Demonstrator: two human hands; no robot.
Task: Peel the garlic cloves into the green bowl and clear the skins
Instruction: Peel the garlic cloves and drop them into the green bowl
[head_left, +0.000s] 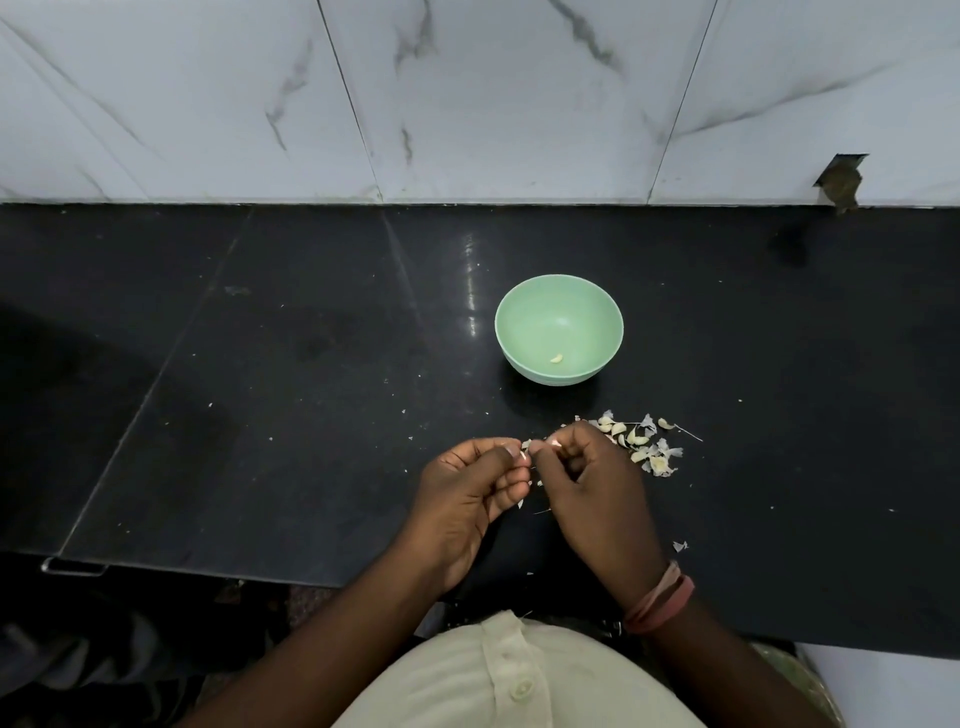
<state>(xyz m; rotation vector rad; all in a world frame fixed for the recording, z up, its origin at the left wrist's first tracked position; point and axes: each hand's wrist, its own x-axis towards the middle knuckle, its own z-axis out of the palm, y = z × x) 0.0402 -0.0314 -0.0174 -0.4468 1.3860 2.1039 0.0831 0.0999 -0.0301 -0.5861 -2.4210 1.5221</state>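
A green bowl (559, 312) stands on the black counter, with one peeled clove (556, 358) lying inside it. Nearer to me, both hands meet over the counter. My left hand (470, 499) and my right hand (592, 483) pinch a small garlic clove (530, 446) between their fingertips, with bits of papery skin hanging off it. Just right of my right hand lies a pile of unpeeled cloves and skins (641, 444).
The black counter (311, 364) runs to a white marble wall (467, 104) behind. Skin flakes are scattered on the counter, one larger piece (679, 545) to the right of my right wrist. The counter's front edge (208, 566) is close to my body.
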